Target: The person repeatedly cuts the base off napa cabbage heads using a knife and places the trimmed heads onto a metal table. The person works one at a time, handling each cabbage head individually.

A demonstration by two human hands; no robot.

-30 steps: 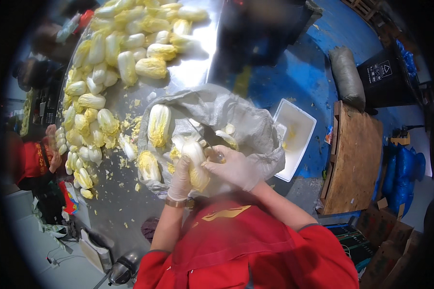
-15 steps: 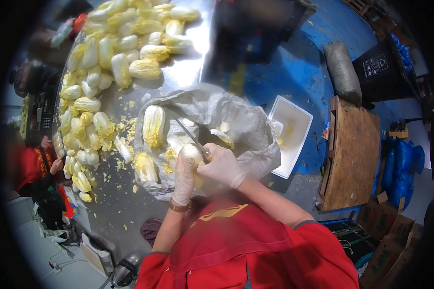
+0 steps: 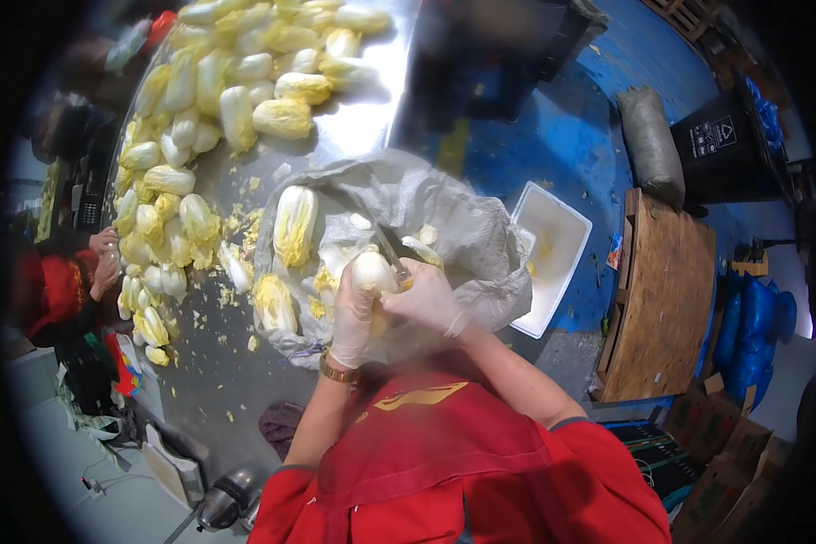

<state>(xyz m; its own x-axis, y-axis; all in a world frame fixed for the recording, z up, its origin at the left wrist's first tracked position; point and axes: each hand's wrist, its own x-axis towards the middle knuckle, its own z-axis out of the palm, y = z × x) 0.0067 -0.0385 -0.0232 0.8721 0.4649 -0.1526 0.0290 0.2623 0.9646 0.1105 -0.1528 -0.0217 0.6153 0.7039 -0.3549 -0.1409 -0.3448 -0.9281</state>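
My gloved left hand [image 3: 352,317] is closed round a napa cabbage [image 3: 374,275], its white base end turned up. In my gloved right hand [image 3: 423,301] is a knife [image 3: 390,249], gripped by the handle, its blade pointing away beside the cabbage base. Beneath both hands a grey woven sack [image 3: 462,218] lies open on the metal table. One whole napa cabbage [image 3: 295,227] lies on the sack's left part, with another yellow one [image 3: 274,304] nearer me. Cut pieces and a trimmed leaf [image 3: 423,250] lie in the sack's folds.
Many napa cabbages [image 3: 236,118] cover the table's left and far side, with leaf scraps around. Right of the table, a white foam box [image 3: 553,263] sits by a wooden pallet [image 3: 662,299] and a black bin [image 3: 725,145]. Another person's hands [image 3: 106,263] are at the left edge.
The knife blade has swung from slanting far left to standing steeper beside the cabbage base. The view has shifted slightly. The other person's hands have moved a little.
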